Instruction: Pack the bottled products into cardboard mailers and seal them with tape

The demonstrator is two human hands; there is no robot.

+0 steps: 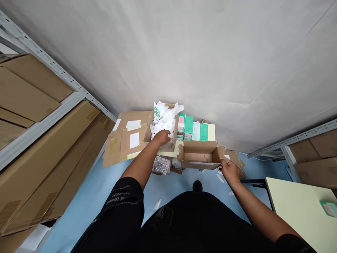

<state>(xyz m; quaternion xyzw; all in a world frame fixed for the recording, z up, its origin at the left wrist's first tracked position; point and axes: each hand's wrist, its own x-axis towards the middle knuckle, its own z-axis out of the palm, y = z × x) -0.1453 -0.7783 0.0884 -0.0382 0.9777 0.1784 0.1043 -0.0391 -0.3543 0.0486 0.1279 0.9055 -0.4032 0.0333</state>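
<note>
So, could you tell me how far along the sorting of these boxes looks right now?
Done: green packets stand in a row by the wall. In hand: the left hand reaches into white paper in an open carton, while the right hand grips a flap of the small empty box. Left: that box holds nothing yet.

Crumpled white paper (166, 117) fills one brown carton; an open cardboard box (200, 154) lies beside it

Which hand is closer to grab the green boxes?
Probably the left hand. It rests on the white paper right beside the green boxes. The right hand is lower down, gripping the open cardboard box by its flap.
</note>
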